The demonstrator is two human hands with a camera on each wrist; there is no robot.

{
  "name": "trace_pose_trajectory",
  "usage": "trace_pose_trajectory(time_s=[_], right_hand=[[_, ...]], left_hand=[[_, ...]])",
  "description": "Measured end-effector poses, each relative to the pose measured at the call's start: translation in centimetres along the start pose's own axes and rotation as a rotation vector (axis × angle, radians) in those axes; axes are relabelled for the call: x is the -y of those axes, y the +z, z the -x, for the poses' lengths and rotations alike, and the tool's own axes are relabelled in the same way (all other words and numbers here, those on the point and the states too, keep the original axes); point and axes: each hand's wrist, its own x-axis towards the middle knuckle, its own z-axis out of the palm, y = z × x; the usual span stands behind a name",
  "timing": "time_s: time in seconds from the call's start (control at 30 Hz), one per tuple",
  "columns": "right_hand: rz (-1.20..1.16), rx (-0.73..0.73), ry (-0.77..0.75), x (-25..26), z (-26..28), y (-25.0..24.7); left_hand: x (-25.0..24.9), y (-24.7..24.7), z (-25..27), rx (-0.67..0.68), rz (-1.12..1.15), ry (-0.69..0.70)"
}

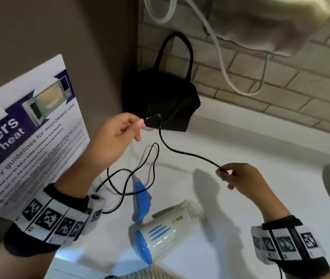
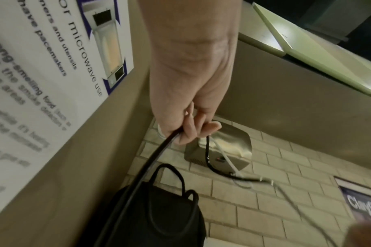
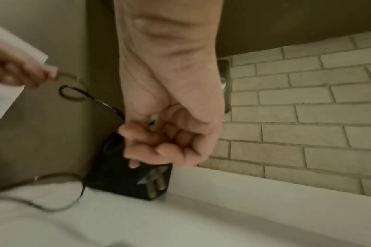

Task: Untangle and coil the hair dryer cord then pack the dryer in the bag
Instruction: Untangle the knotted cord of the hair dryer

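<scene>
Head view shows the thin black power cord (image 1: 180, 153) stretched between the left hand (image 1: 117, 135) and right hand (image 1: 238, 178), both pinching it. Loops remain tangled beside the white-and-blue plastic hair dryer (image 1: 160, 228) on the white counter (image 1: 240, 141); coiling has barely begun, and the black fabric handbag (image 1: 160, 101) waits unpacked.

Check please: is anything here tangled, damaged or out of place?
Only the cord: it lies in crossed loops over the hair dryer handle. Both hands pinch its free length. No damage shows.
</scene>
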Motion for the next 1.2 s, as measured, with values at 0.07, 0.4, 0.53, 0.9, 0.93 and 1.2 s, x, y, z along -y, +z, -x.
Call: trace_pose_trajectory(time_s=[0.07, 0.4, 0.53, 0.9, 0.93, 1.2], right_hand=[[-0.007, 0.128, 0.020, -0.7, -0.8, 1.6], [-0.123, 0.255, -0.099, 3.4, -1.3, -0.1], [-0.492, -0.143, -0.431, 8.8, 1.3, -3.6], [-0.356, -0.018, -0.643, 12.2, -0.5, -0.2], [-0.346, -0.006, -0.622, 11.5, -1.1, 0.3], [0.071, -0.207, -0.448, 5.6, -3.9, 4.9]], left_hand=[[-1.3, 0.2, 0.0, 0.007, 0.038, 0.035], [-4.0, 2.7, -0.5, 0.210, 0.024, 0.103], [-4.6, 3.3, -0.2, 0.231, -0.021, 0.137], [-5.3, 2.2, 0.5, -0.006, 0.108, 0.133], [-5.5, 1.7, 0.7, -0.028, 0.150, 0.136], [-6.9, -2.2, 1.4, -0.157, 0.266, 0.280]])
